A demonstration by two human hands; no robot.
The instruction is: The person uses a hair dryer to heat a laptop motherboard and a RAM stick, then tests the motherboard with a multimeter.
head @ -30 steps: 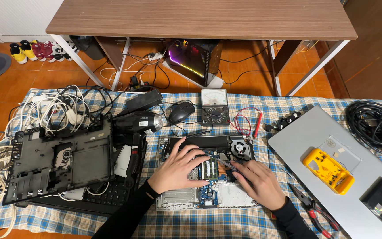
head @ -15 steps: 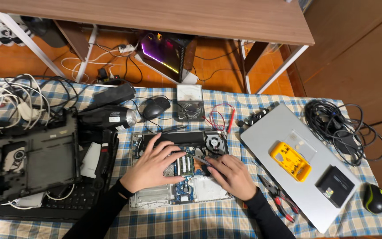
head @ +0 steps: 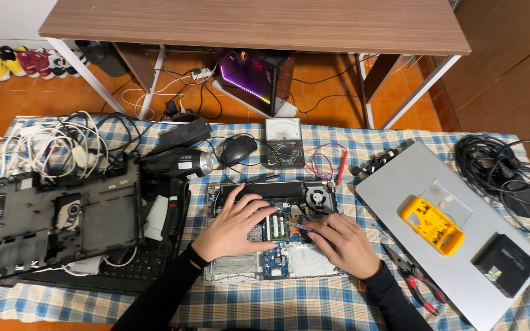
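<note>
Since half a second ago your view has swung back left, while both hands stay on the opened laptop chassis.

Your left hand (head: pixel 235 224) lies flat with fingers spread over the opened silver laptop chassis with its exposed circuit board (head: pixel 274 236), which sits mid-cloth on the checked blue-and-white tablecloth (head: pixel 289 303). Your right hand (head: pixel 341 242) pinches a thin dark metal tool (head: pixel 297 225), its tip near the green memory module (head: pixel 276 227), just below the round black cooling fan (head: pixel 319 197). A black plastic laptop base cover (head: pixel 62 217) lies to the left, a grey closed laptop (head: pixel 400 184) with a yellow rectangular tool case (head: pixel 432 225) on it to the right, and red-handled pliers (head: pixel 415 277) sit beside your right forearm.
</note>
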